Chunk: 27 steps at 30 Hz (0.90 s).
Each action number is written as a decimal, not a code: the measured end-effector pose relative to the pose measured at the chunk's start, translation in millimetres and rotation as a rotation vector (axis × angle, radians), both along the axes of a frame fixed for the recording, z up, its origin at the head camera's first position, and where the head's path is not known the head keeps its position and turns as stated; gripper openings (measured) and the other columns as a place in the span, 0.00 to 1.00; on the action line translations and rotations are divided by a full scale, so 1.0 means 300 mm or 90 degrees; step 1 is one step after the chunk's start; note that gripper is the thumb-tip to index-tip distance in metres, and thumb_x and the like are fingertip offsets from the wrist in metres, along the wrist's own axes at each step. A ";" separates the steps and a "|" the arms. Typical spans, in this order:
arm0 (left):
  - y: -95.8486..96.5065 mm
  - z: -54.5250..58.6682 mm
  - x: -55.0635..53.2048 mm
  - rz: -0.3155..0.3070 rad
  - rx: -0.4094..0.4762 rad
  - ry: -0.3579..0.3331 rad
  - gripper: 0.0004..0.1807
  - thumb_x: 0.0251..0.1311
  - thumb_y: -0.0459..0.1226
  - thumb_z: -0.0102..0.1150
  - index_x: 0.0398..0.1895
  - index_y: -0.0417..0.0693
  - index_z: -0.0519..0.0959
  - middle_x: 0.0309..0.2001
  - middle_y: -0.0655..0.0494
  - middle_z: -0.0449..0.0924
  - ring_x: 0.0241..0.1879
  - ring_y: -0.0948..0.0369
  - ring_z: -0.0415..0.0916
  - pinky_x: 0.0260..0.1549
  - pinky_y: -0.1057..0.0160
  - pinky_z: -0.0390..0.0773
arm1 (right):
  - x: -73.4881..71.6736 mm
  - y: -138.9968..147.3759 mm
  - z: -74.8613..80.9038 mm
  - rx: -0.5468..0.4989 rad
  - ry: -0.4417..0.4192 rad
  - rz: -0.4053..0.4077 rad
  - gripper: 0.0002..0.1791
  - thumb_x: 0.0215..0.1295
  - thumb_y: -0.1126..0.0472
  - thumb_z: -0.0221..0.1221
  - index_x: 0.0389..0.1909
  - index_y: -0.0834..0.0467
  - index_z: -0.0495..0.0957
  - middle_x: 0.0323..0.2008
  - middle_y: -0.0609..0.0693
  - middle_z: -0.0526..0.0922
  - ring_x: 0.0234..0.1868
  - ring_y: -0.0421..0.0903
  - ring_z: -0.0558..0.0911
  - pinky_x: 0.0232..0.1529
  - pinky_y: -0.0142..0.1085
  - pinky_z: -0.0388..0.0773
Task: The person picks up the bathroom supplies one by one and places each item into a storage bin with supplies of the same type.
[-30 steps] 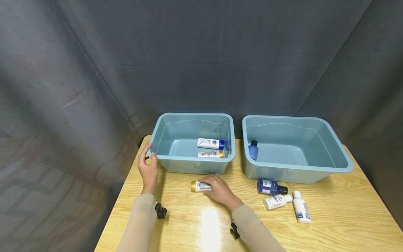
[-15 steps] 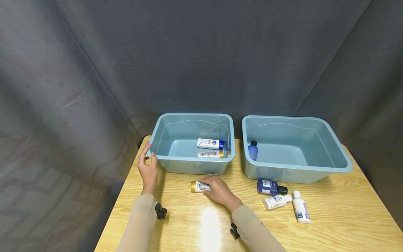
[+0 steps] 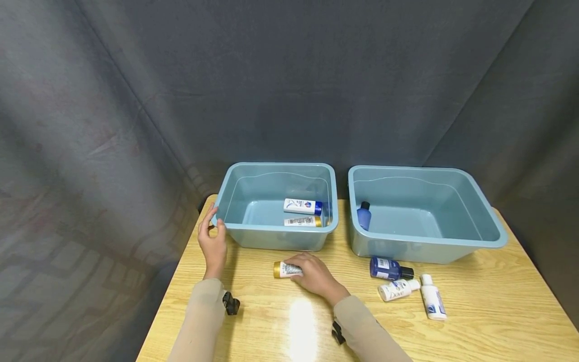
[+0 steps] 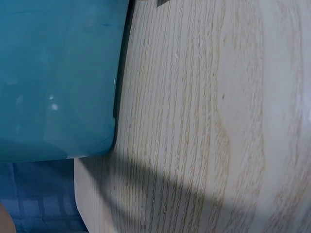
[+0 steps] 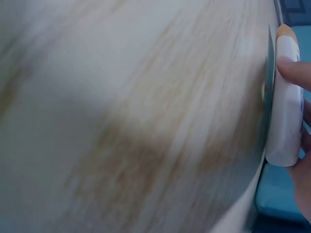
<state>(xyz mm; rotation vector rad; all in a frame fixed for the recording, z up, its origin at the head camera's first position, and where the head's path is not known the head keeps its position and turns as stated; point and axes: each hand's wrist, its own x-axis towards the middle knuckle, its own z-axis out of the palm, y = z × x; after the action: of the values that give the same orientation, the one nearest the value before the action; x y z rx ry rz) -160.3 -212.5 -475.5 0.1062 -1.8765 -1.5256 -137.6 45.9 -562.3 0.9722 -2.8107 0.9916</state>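
In the head view my right hand (image 3: 314,274) grips a small white bottle with a gold cap (image 3: 286,269). The bottle lies on its side just in front of the left blue bin (image 3: 276,238), its cap pointing left. The right wrist view shows the thumb pressed along the white bottle (image 5: 287,111), with fingers behind it. My left hand (image 3: 213,247) holds the front left corner of that bin, thumb and fingers spread around the rim. Inside it lie a white bottle with a blue cap (image 3: 299,206) and another gold-capped white bottle (image 3: 302,221).
A second blue bin (image 3: 416,247) on the right contains a blue bottle with a black cap (image 3: 364,217). Before it lie a dark blue bottle (image 3: 384,269), a white Dove bottle (image 3: 394,290) and a white bottle with blue print (image 3: 432,300). Grey curtain hangs behind the wooden table (image 3: 258,311).
Both hands stay almost in place. The gold-capped bottle in my right hand has turned very slightly; the bins and other bottles look unmoved.
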 end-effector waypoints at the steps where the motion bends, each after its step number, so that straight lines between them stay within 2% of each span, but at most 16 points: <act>1: 0.000 0.000 0.000 0.000 -0.001 0.000 0.19 0.67 0.27 0.50 0.59 0.33 0.77 0.67 0.47 0.71 0.57 0.62 0.68 0.51 0.59 0.64 | 0.001 0.000 0.002 0.002 -0.001 0.001 0.26 0.55 0.61 0.72 0.56 0.55 0.81 0.53 0.51 0.83 0.57 0.50 0.79 0.61 0.48 0.72; 4: 0.000 0.000 -0.001 0.000 -0.002 0.003 0.18 0.67 0.27 0.50 0.59 0.32 0.77 0.66 0.46 0.72 0.57 0.62 0.68 0.50 0.62 0.64 | 0.005 -0.002 0.011 0.009 -0.006 0.004 0.25 0.57 0.60 0.71 0.58 0.54 0.81 0.54 0.50 0.83 0.58 0.50 0.78 0.63 0.48 0.71; 9: -0.003 0.000 -0.003 -0.007 0.003 0.011 0.18 0.67 0.26 0.51 0.58 0.31 0.77 0.66 0.46 0.72 0.57 0.59 0.69 0.51 0.52 0.64 | 0.014 -0.004 0.030 0.011 -0.012 0.010 0.25 0.59 0.58 0.70 0.59 0.54 0.80 0.56 0.50 0.82 0.61 0.50 0.77 0.65 0.48 0.69; 16: -0.001 0.000 -0.003 -0.004 0.004 0.013 0.18 0.66 0.26 0.51 0.58 0.30 0.77 0.66 0.44 0.72 0.58 0.59 0.69 0.51 0.48 0.64 | 0.021 -0.004 0.057 0.013 0.001 0.018 0.25 0.61 0.57 0.69 0.60 0.54 0.79 0.57 0.50 0.81 0.61 0.52 0.76 0.64 0.50 0.68; 27: 0.000 -0.002 -0.004 0.001 -0.002 0.015 0.17 0.66 0.26 0.51 0.57 0.30 0.77 0.65 0.44 0.73 0.57 0.58 0.69 0.50 0.57 0.65 | 0.036 0.001 0.086 -0.020 0.011 0.022 0.26 0.60 0.56 0.69 0.60 0.54 0.79 0.57 0.51 0.81 0.61 0.52 0.76 0.65 0.50 0.68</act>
<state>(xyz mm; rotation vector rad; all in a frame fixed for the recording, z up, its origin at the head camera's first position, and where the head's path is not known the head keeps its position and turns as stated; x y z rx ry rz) -161.4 -212.5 -476.2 0.0876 -1.8596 -1.5164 -126.7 46.2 -536.4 1.0246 -2.7646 1.0224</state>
